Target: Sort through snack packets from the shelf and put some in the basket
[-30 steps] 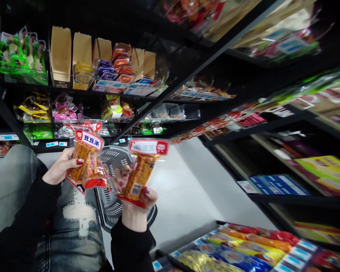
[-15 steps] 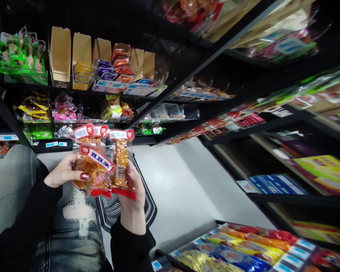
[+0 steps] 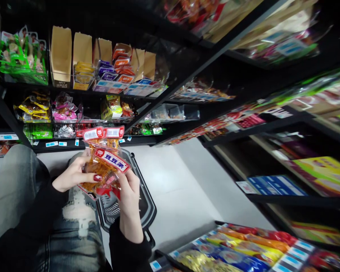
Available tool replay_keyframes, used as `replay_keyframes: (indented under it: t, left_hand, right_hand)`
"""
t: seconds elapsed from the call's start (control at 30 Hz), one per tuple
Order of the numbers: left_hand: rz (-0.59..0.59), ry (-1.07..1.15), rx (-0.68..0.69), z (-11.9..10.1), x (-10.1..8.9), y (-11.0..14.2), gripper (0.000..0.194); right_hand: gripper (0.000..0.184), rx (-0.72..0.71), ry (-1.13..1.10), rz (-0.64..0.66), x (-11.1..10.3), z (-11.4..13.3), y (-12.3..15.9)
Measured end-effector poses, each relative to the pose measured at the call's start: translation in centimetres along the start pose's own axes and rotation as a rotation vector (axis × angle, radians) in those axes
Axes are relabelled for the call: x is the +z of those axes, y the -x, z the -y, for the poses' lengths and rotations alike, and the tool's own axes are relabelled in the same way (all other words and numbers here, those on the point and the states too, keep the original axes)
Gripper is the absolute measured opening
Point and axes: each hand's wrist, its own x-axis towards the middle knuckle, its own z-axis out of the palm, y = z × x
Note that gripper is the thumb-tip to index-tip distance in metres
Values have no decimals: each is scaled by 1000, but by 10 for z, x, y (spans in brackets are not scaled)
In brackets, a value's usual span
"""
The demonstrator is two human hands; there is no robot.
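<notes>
Between my hands is a small stack of clear snack packets [image 3: 110, 160] with red and white labels and orange-brown strips inside. My left hand [image 3: 76, 173] grips them from the left, its thumb with dark red nail lying across the front packet. On the other side, my right hand [image 3: 129, 196] has its fingers closed on the packets' right edge; the fingertips are partly hidden behind them. A dark shopping basket [image 3: 149, 206] stands on the floor below, partly covered by my hands and the packets.
Black shelves ahead hold cardboard display boxes [image 3: 61, 56], green snack packs [image 3: 19, 56] and pink packs [image 3: 64, 107]. At the lower right is a low display of colourful packets [image 3: 229, 251]. More shelving lines the right. My jeans-clad knees are at the left, beside the pale floor [image 3: 181, 181].
Both hands have come together. The separate packet in my right hand has moved left against the packets in my left hand, which shifted slightly right. The basket shows more.
</notes>
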Motion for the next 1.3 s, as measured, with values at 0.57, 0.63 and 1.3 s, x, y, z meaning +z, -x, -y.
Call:
replay_keyframes:
  t: [0.57,0.63,1.3]
  left_hand:
    - [-129,238,-59,7,11,-9,27]
    - [-125,191,-52,8,12,-10,27]
    - [-247,263,-91,-2,4,-13,37]
  right_hand:
    - [17,-500,500,-234,6,20,5]
    - [8,-518,544,-163,6,21,6]
    - [8,104,-769,-130,-5,19,1]
